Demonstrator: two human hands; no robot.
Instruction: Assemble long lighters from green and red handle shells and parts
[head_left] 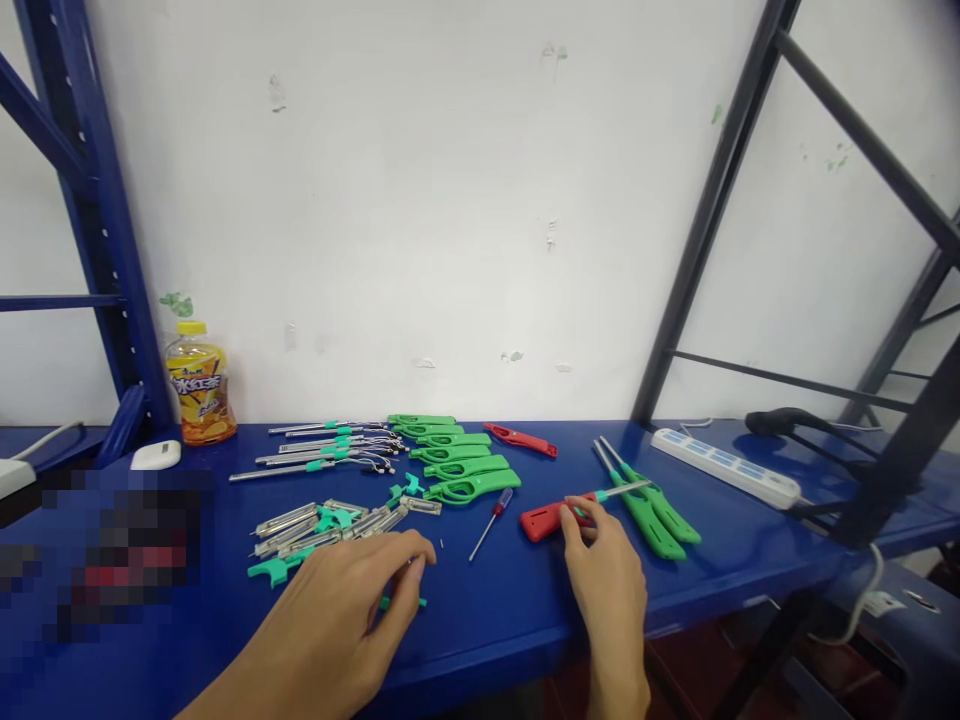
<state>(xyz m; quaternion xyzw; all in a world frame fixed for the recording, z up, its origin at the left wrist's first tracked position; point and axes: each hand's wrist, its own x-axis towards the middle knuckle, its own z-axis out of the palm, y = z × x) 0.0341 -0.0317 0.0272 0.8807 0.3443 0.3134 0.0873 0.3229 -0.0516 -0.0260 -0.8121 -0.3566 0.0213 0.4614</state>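
My right hand grips a red long-neck lighter by its handle. The lighter lies on its side on the blue table, its metal tube pointing right across two green lighters. Over the near left of the table, my left hand is closed with thumb and index finger pinched together; whatever is between them is too small to make out. Beyond that hand lie clear fuel tanks with teal parts. A small screwdriver rests between my hands, close to a tiny pin.
Green handle shells and a red shell lie toward the wall. Several metal lighter tubes with wires sit left of them. A drink bottle, a white case and a power strip stand near the shelf posts.
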